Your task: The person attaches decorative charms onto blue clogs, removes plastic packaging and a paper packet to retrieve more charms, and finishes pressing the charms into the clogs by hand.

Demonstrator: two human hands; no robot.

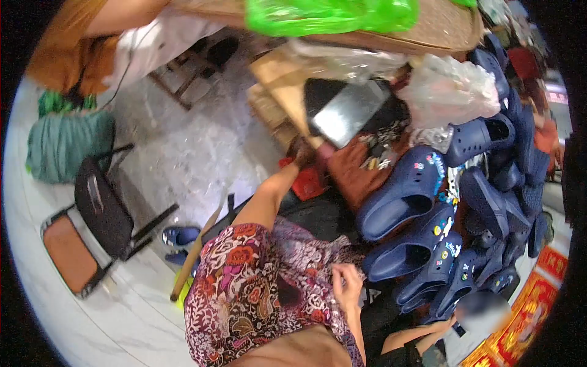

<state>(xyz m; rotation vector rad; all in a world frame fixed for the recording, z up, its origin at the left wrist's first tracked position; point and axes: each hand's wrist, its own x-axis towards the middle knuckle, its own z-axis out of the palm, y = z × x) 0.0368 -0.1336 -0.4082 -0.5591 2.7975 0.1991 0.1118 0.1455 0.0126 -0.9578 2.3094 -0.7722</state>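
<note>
From a floral sleeve my left arm reaches forward. My left hand is small and dark at a red container, beside some cardboard; its fingers are not distinct. Nearer my body, my right hand has its fingers curled together above my floral clothing. Whatever lies within that pinch is too small to make out. Right of it, navy clogs with colourful charms lie in a pile, the closest one just beyond my fingers. Small pale pieces lie on brown material ahead.
A grey flat panel and clear plastic bags lie ahead. Green plastic covers a surface at the top. A black chair and a green bundle stand left. Another person's arms show lower right; another person is upper left.
</note>
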